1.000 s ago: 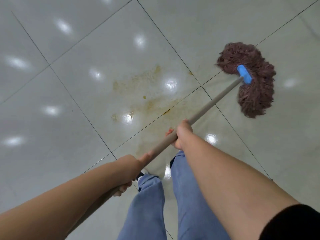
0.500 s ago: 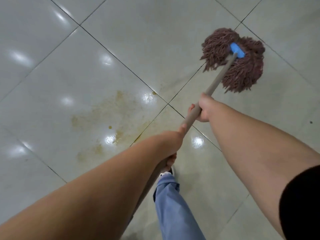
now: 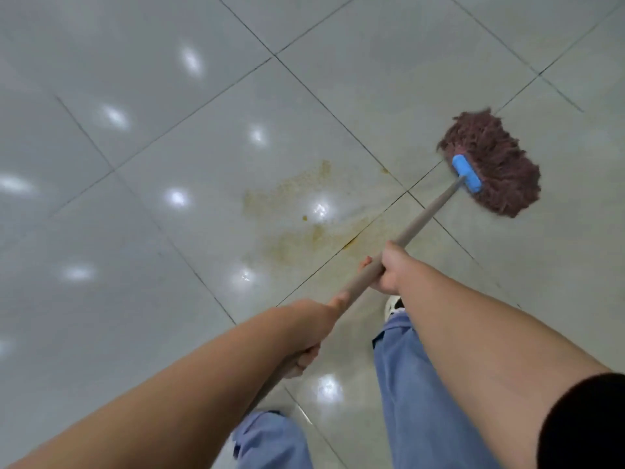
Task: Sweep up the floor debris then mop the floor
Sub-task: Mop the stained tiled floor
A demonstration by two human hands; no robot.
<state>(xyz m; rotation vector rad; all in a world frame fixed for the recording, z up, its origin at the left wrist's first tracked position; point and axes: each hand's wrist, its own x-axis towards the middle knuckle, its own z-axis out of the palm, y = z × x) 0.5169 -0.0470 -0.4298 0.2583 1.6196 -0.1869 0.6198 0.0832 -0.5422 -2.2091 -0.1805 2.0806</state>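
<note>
A mop with a maroon string head (image 3: 493, 164) and a blue clamp (image 3: 466, 173) lies on the glossy tiled floor at the upper right. Its beige handle (image 3: 426, 218) runs down-left toward me. My right hand (image 3: 390, 270) grips the handle partway down. My left hand (image 3: 309, 328) grips it lower, near its end. A yellowish-brown stain (image 3: 304, 211) spreads over the tiles left of the handle, short of the mop head.
Pale grey floor tiles (image 3: 135, 231) with dark grout lines fill the view, dotted with ceiling-light reflections. My legs in blue jeans (image 3: 416, 384) and a white shoe tip (image 3: 392, 304) stand below the hands.
The mop head has shifted across the floor and now lies right of the stain, turned with the blue clamp on its near side. Both hands keep their grip on the handle.
</note>
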